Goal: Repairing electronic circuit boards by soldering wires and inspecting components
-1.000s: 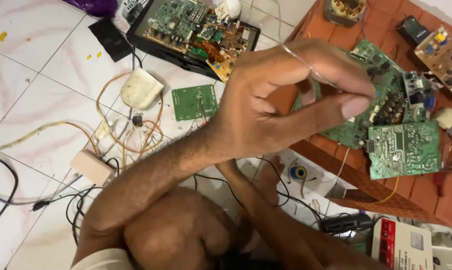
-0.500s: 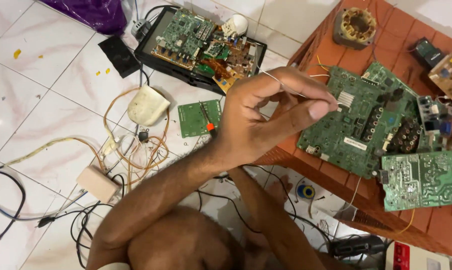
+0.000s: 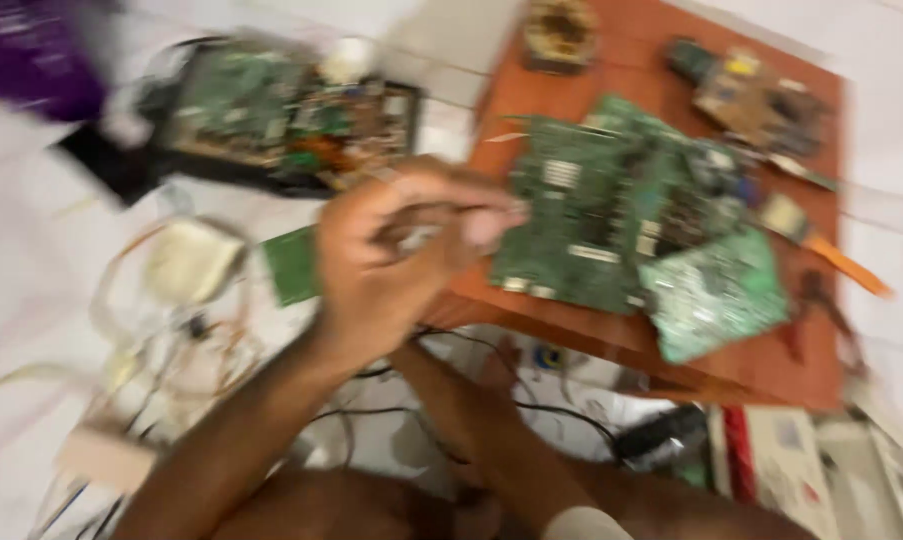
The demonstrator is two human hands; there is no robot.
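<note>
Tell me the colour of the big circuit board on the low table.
Green, seen in the head view: the circuit board lies on the reddish-brown table.

It looked like a home electronics repair spot on a white tiled floor (image 3: 31, 250): green circuit boards (image 3: 611, 220) covered a low wooden table (image 3: 661, 60) at two o'clock, loose wires (image 3: 171, 350) tangled at eight o'clock.

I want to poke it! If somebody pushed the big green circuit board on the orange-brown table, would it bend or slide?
The big green circuit board looks like a flat, thin sheet, so it would probably stay stiff and slide rather than flop. It overlaps a smaller green board, so a push might drag that along too. The small parts sticking up from it could probably snap if handled roughly.
</note>
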